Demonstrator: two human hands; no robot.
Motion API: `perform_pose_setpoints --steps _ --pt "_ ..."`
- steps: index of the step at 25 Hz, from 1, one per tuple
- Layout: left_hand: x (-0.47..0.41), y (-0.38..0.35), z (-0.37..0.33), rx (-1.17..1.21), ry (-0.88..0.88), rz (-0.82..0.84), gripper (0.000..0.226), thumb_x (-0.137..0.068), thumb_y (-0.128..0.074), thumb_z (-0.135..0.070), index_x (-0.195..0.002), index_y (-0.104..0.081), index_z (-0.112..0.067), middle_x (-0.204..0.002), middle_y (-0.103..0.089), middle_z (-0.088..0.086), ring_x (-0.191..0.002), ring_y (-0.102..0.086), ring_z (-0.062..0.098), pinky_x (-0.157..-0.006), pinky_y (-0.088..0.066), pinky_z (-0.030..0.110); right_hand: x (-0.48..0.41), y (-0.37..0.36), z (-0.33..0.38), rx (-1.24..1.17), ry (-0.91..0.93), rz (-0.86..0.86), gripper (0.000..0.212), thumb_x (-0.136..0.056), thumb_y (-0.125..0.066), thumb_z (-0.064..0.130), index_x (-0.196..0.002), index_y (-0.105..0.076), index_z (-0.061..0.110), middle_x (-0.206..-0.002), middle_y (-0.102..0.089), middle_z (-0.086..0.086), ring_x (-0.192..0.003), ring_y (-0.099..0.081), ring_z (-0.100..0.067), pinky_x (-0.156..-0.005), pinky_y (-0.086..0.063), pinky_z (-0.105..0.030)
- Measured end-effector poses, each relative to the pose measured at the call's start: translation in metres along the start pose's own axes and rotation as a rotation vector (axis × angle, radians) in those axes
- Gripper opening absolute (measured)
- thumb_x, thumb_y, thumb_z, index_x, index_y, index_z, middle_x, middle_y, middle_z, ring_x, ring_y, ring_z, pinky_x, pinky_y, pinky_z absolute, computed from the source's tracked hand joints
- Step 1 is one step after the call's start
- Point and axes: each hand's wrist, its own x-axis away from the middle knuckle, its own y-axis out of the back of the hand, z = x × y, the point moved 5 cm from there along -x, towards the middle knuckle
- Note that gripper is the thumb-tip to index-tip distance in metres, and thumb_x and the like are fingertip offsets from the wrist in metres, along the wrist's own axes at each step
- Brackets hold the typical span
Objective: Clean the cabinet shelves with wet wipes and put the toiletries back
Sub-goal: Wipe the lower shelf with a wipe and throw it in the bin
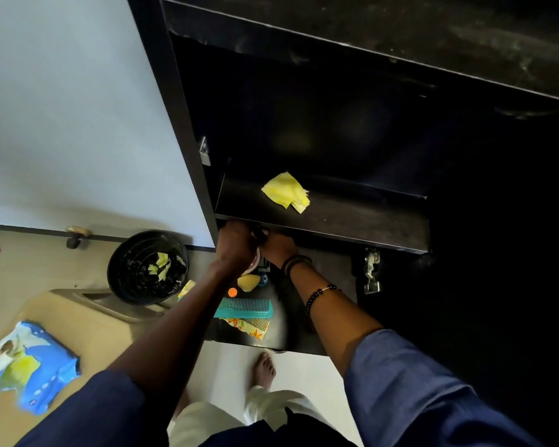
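Sleeved arms reach under the shelf (352,217) lip.
Left hand (236,243) is curled, on what I cannot tell; right hand (279,245) has its grip hidden. Wipe (286,191) lies just beyond them; combs (244,308) beneath the wrists could get swept off.

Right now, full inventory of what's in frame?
shelf: one, black, inside the cabinet
wipe: one, yellow, on that shelf
bin: one, black, left of cabinet, yellow scraps inside
wipes pack: one, blue, lower left on tan surface
comb: one, teal, on the lower ledge
floral item: one, yellow-orange, just below the comb
hinges: two, metal, cabinet sides
left hand: one, under the shelf edge, grip unclear
right hand: one, beside it, bead bracelet on forearm
foot: one, bare, white floor
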Motion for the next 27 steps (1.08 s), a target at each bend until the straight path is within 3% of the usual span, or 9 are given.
perform_pose_setpoints --steps 3,5,7,9,12,14,16,21,27 --pt "0.007 0.003 -0.015 0.052 -0.036 -0.069 0.014 -0.077 -0.057 0.006 -0.085 -0.068 0.003 -0.088 -0.069 0.021 -0.083 -0.064 0.038 -0.064 -0.033 0.028 0.015 0.015 -0.006 -0.087 0.071 -0.213 0.039 -0.1 -0.044 0.025 -0.133 -0.052 0.006 -0.139 -0.052 -0.015 -0.132 -0.044 -0.03 -0.107 -0.034 -0.033" --pt "0.013 0.002 -0.034 0.074 -0.063 -0.061 0.011 -0.079 -0.059 0.003 -0.084 -0.068 0.001 -0.086 -0.069 0.019 -0.083 -0.064 0.036 -0.064 -0.035 0.028 0.031 0.023 -0.025 -0.176 0.103 -0.368 0.033 -0.096 -0.051 0.02 -0.118 -0.062 -0.001 -0.122 -0.063 -0.022 -0.119 -0.056 -0.034 -0.101 -0.044 -0.039" --pt "0.016 -0.012 -0.058 0.073 -0.149 -0.025 0.009 -0.078 -0.06 0.0 -0.079 -0.07 -0.001 -0.081 -0.069 0.018 -0.077 -0.064 0.036 -0.064 -0.043 0.032 0.042 0.026 -0.058 -0.309 0.006 -0.432 0.027 -0.093 -0.054 0.024 -0.105 -0.067 0.003 -0.107 -0.068 -0.022 -0.106 -0.063 -0.035 -0.091 -0.051 -0.044" --pt "0.016 -0.037 -0.082 0.055 -0.218 0.051 0.012 -0.075 -0.058 -0.006 -0.073 -0.07 -0.002 -0.077 -0.068 0.019 -0.072 -0.065 0.039 -0.061 -0.048 0.037 0.049 0.024 -0.096 -0.364 -0.111 -0.459 0.028 -0.091 -0.053 0.033 -0.105 -0.062 0.011 -0.109 -0.066 -0.017 -0.108 -0.06 -0.032 -0.089 -0.052 -0.046" --pt "0.015 -0.058 -0.113 0.105 -0.197 0.05 0.016 -0.081 -0.06 -0.003 -0.092 -0.07 0.004 -0.096 -0.068 0.026 -0.09 -0.064 0.044 -0.078 -0.051 0.044 0.065 0.032 -0.133 -0.392 -0.177 -0.543 0.026 -0.088 -0.052 0.028 -0.111 -0.055 0.016 -0.111 -0.065 -0.014 -0.109 -0.061 -0.03 -0.089 -0.052 -0.048" --pt "0.016 -0.062 -0.135 0.187 -0.216 0.037 0.028 -0.085 -0.057 0.001 -0.111 -0.064 0.007 -0.116 -0.061 0.029 -0.112 -0.056 0.043 -0.099 -0.04 0.041 0.08 0.047 -0.136 -0.406 -0.193 -0.568 0.026 -0.09 -0.051 0.014 -0.116 -0.054 0.013 -0.11 -0.067 -0.014 -0.105 -0.063 -0.03 -0.089 -0.052 -0.047" --pt "0.015 -0.066 -0.15 0.241 -0.243 0.035 0.034 -0.091 -0.052 -0.006 -0.124 -0.056 0.004 -0.131 -0.054 0.024 -0.126 -0.047 0.036 -0.108 -0.026 0.03 0.09 0.056 -0.142 -0.428 -0.206 -0.594 0.027 -0.091 -0.049 0.006 -0.117 -0.053 0.007 -0.108 -0.068 -0.015 -0.103 -0.064 -0.031 -0.088 -0.052 -0.045" --pt "0.0 -0.094 -0.169 0.272 -0.262 0.162 0.034 -0.098 -0.041 -0.014 -0.13 -0.05 -0.003 -0.139 -0.047 0.016 -0.133 -0.038 0.026 -0.107 -0.014 0.019 0.073 0.047 -0.177 -0.423 -0.276 -0.573 0.033 -0.08 -0.056 0.012 -0.112 -0.047 0.018 -0.114 -0.062 -0.014 -0.108 -0.062 -0.031 -0.089 -0.053 -0.047" --pt "-0.006 -0.112 -0.175 0.344 -0.238 0.261 0.025 -0.097 -0.049 -0.013 -0.111 -0.062 0.002 -0.12 -0.061 0.02 -0.119 -0.051 0.029 -0.094 -0.024 0.015 0.082 0.054 -0.172 -0.421 -0.317 -0.633 0.017 -0.09 -0.058 0.024 -0.101 -0.05 0.013 -0.111 -0.058 -0.016 -0.101 -0.063 -0.032 -0.085 -0.054 -0.046"
